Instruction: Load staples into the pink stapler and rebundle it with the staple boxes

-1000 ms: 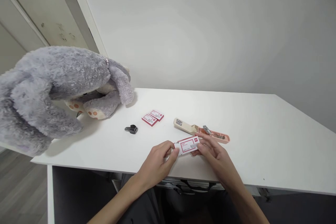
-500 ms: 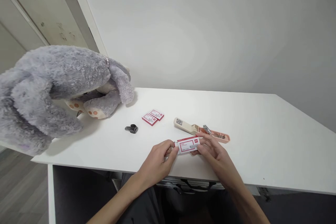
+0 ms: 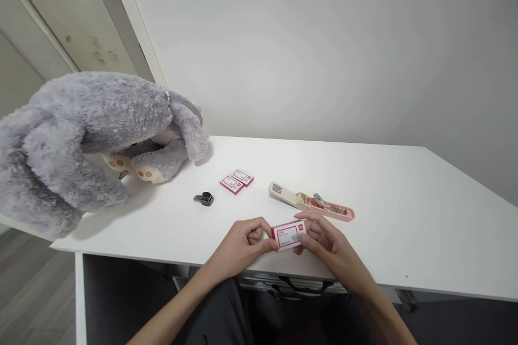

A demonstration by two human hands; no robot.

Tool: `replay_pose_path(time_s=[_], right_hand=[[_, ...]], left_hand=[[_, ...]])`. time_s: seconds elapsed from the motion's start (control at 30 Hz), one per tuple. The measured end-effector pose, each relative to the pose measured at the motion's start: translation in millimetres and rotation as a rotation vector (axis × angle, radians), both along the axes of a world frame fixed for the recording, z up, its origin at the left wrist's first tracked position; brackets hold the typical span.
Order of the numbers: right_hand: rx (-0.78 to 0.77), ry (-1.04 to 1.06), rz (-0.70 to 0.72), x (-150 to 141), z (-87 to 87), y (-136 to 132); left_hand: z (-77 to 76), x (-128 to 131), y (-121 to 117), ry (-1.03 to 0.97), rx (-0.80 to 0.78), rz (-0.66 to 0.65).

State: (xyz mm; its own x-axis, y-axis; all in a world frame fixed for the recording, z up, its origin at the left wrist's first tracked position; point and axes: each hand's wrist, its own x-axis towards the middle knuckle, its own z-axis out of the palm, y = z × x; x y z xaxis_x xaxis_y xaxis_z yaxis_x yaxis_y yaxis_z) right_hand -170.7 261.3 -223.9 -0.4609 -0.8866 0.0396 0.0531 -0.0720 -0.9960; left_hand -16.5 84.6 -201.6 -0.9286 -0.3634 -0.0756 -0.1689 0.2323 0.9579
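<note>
A small white-and-red box (image 3: 288,235), which looks like a staple box, is held above the near edge of the table between both hands. My left hand (image 3: 243,242) pinches its left end between thumb and fingers. My right hand (image 3: 326,237) grips the right end, thumb on the front and fingers behind. Just beyond the right hand lies a stapler (image 3: 329,209), swung wide with its cream top folded back to the left and its pink base showing metal parts. Two similar red-and-white boxes (image 3: 232,184) lie side by side farther left. Left of them is a black staple remover (image 3: 204,199).
A large grey plush toy (image 3: 105,108) leans over the left end of the white table (image 3: 388,188). A wall (image 3: 307,54) rises behind the table. A pale cabinet (image 3: 76,27) stands at the far left. Drawers with dark handles (image 3: 303,287) sit beneath the near edge.
Both hands have brought the box slightly nearer to me. At its left end, a white flap that stuck out before no longer shows, and the red side is visible there.
</note>
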Motion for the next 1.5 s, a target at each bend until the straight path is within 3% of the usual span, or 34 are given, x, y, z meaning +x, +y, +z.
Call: replay_pose_path(time_s=[0.1, 0.2, 0.3, 0.4, 0.47, 0.6, 0.83, 1.0, 1.13, 1.33, 1.5], right_hand=[[0.018, 0.022, -0.020, 2, -2.3, -5], [0.061, 0.030, -0.085, 10, -8.0, -19], [0.125, 0.091, -0.158, 24, -12.3, -45], [0.220, 0.354, -0.270, 40, -9.5, -82], [0.279, 0.468, -0.319, 49, -4.7, -107], [0.256, 0.502, -0.237, 59, 0.0, -132], [0.004, 0.348, -0.210, 64, -6.3, -112], [-0.161, 0.505, -0.318, 68, 0.8, -105], [-0.161, 0.666, -0.379, 69, -1.8, -105], [-0.146, 0.738, -0.406, 69, -9.9, -107], [-0.181, 0.756, -0.433, 65, -6.2, -94]], left_hand=[[-2.9, -1, -6, 0.127, 0.004, 0.223], [-3.2, 0, -13, 0.290, 0.184, 0.413], [2.6, 3, -17, 0.406, 0.387, 0.516], [10.4, 8, -18, 0.460, 0.472, 0.567], [12.5, 10, -18, 0.476, 0.488, 0.572], [8.2, 12, -21, 0.487, 0.535, 0.557], [5.1, 4, -22, 0.467, 0.944, 0.538], [7.9, 1, -24, 0.443, 1.106, 0.618], [11.3, 4, -23, 0.442, 1.104, 0.567], [12.0, 5, -14, 0.410, 1.114, 0.376], [2.2, 3, -13, 0.388, 0.964, 0.288]])
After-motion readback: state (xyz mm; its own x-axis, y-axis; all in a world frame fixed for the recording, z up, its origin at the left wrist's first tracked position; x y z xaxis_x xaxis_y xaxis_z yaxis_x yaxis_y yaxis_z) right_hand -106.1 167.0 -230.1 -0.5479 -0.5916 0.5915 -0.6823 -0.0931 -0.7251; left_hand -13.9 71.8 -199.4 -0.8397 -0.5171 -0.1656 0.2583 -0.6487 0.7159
